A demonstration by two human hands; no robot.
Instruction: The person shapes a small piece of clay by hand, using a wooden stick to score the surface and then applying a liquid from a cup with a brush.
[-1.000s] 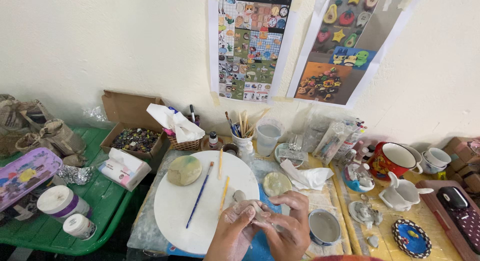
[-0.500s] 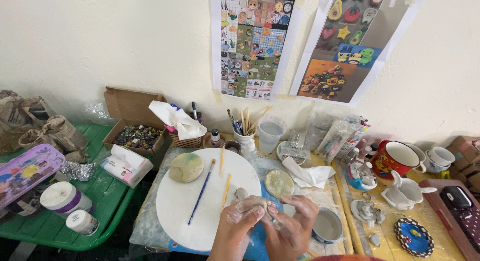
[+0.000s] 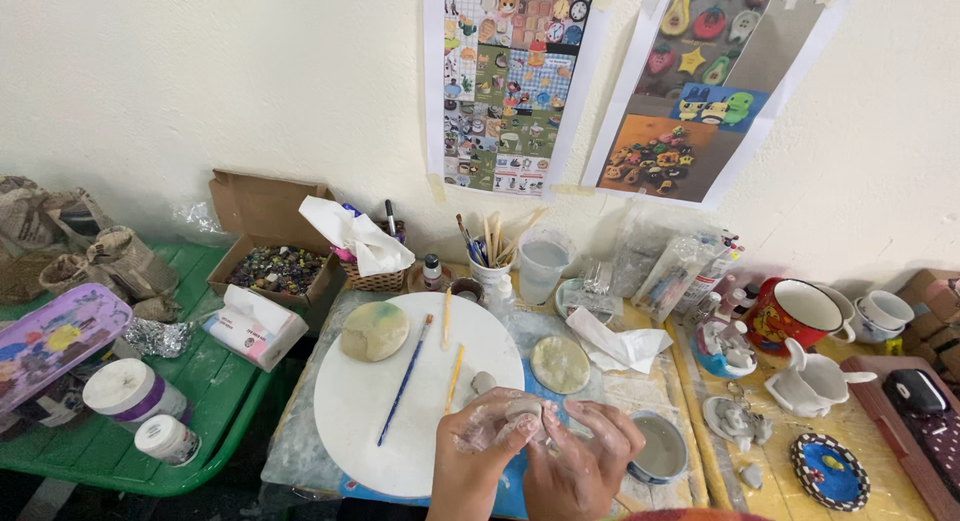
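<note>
Both hands at the near edge of the worktop, working one thing between them. Left hand (image 3: 487,443), pale with clay slip, is curled closed around a small grey lump of wet clay (image 3: 522,409); right hand (image 3: 590,453) is closed against the same lump from the other side, fingertips pressing its right flank. The lump sits squarely between the two hands, at the fingertips of both and on their far side, so neither hand is nearer; it looks raised just above the near right rim of the round white board (image 3: 350,421), though whether it touches the board cannot be told. It is roughly rounded, no clear long axis. Just beyond it on the board lies a second small grey clay piece (image 3: 483,382), apart from the fingers. Across the board, a blue-handled paintbrush (image 3: 405,381) runs slanting from far right to near left, with two thin yellow wooden sticks (image 3: 454,377) beside it, pointing roughly away from the person. A flat greenish-cream clay disc (image 3: 374,331) rests at the board's far left edge; another pale flat clay disc (image 3: 560,364) lies off the board to its right. A shallow round dish of grey slip (image 3: 660,447) stands just right of the right hand. Toward the right edge, a red mug (image 3: 797,314).
</note>
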